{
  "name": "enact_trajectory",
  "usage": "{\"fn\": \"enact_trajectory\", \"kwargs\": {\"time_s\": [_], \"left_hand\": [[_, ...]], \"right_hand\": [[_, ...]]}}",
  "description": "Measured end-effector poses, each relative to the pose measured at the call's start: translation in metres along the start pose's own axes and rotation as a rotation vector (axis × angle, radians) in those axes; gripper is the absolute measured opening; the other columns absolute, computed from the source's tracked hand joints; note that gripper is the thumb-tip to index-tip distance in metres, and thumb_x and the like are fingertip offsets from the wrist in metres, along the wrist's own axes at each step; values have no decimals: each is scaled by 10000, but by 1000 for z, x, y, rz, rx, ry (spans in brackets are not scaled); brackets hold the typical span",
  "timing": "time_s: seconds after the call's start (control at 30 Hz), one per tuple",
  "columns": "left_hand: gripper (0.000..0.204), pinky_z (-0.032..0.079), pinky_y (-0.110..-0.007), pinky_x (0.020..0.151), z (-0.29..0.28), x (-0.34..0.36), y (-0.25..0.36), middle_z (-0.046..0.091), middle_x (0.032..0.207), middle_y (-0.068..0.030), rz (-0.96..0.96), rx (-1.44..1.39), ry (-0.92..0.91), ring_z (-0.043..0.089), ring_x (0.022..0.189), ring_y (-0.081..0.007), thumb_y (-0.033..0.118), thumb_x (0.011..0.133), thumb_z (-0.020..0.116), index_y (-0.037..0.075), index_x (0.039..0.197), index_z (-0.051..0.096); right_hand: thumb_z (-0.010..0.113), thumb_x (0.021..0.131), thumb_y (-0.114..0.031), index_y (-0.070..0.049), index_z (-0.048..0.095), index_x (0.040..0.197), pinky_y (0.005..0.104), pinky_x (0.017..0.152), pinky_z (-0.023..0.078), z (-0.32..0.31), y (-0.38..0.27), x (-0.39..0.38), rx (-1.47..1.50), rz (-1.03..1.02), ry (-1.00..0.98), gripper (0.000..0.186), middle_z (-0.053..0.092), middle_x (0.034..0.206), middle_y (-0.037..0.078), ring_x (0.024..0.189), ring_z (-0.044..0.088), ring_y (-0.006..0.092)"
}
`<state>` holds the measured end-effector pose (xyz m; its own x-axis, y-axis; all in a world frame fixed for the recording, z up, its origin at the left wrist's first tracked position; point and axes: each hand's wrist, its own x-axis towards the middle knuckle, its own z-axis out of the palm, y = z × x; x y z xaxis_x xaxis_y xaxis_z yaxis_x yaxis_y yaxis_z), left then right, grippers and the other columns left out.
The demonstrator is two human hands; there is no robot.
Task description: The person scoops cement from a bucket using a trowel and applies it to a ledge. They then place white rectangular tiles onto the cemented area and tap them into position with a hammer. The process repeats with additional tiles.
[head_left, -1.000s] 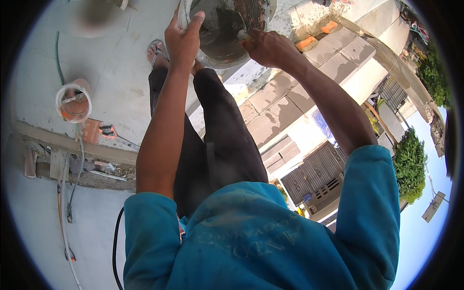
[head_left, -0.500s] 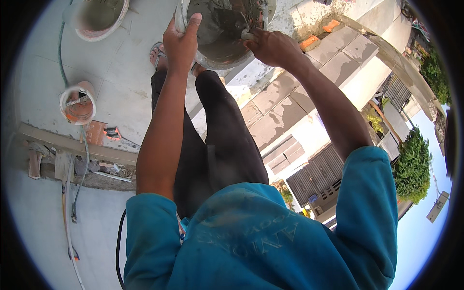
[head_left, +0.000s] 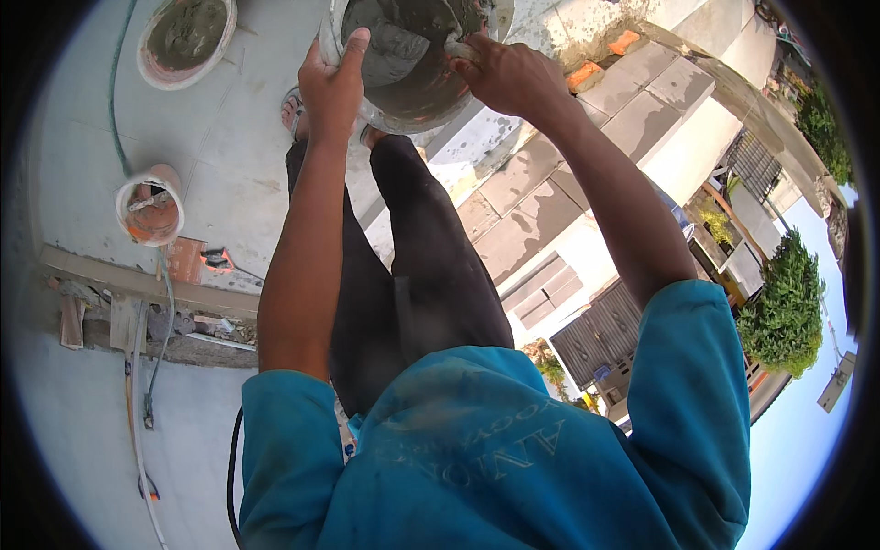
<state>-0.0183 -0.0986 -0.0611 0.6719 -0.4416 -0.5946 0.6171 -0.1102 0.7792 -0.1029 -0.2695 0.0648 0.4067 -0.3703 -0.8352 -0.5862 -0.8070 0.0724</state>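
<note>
At the top of the view, a round bucket (head_left: 414,107) holds wet grey mortar (head_left: 392,53). My left hand (head_left: 334,90) grips its left rim, thumb over the edge. On the bucket's right side, my right hand (head_left: 515,78) is closed round the mortar-smeared handle of a trowel (head_left: 462,52). The trowel's blade is in the bucket, hard to tell apart from the mortar. The bucket's far edge is cut off by the frame.
A second tub of mortar (head_left: 186,41) stands at the upper left. Below it are a small white bucket (head_left: 151,209) with tools inside, a hose (head_left: 115,101) and an orange-handled tool (head_left: 217,260). Orange brick pieces (head_left: 585,77) lie by the grey tiled ledge (head_left: 536,215) to the right.
The bucket and both hands have shifted slightly left in view. The dark trowel blade, plain to see before, is now lost among a smooth mound of mortar.
</note>
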Motion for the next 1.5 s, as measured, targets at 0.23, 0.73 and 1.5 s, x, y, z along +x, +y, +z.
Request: {"fn": "enact_trajectory", "kwargs": {"time_s": [0.23, 0.73, 1.5], "left_hand": [[518, 464, -302, 932, 6, -1, 5, 666, 1146, -72, 13, 13, 15, 603, 1046, -155, 287, 923, 769, -36, 1294, 608], [541, 463, -299, 949, 0, 1, 7, 661, 1197, -91, -24, 65, -47, 597, 1088, -162, 304, 930, 766, -42, 1310, 596], [542, 470, -279, 825, -3, -4, 3, 665, 1054, -44, -29, 114, -1, 581, 923, -125, 357, 917, 775, -33, 1265, 630]], "right_hand": [[510, 1000, -502, -159, 605, 1328, 518, 899, 556, -2, 4, 2, 113, -27, -19, 484, 732, 1034, 182, 1018, 711, 381], [550, 973, -531, -145, 614, 1304, 515, 897, 556, 4, -1, -1, 232, -71, 37, 512, 739, 968, 231, 990, 717, 407], [582, 967, -572, -158, 684, 1183, 504, 848, 569, -20, 6, -13, 67, -272, 63, 478, 741, 899, 175, 881, 732, 386]]}}
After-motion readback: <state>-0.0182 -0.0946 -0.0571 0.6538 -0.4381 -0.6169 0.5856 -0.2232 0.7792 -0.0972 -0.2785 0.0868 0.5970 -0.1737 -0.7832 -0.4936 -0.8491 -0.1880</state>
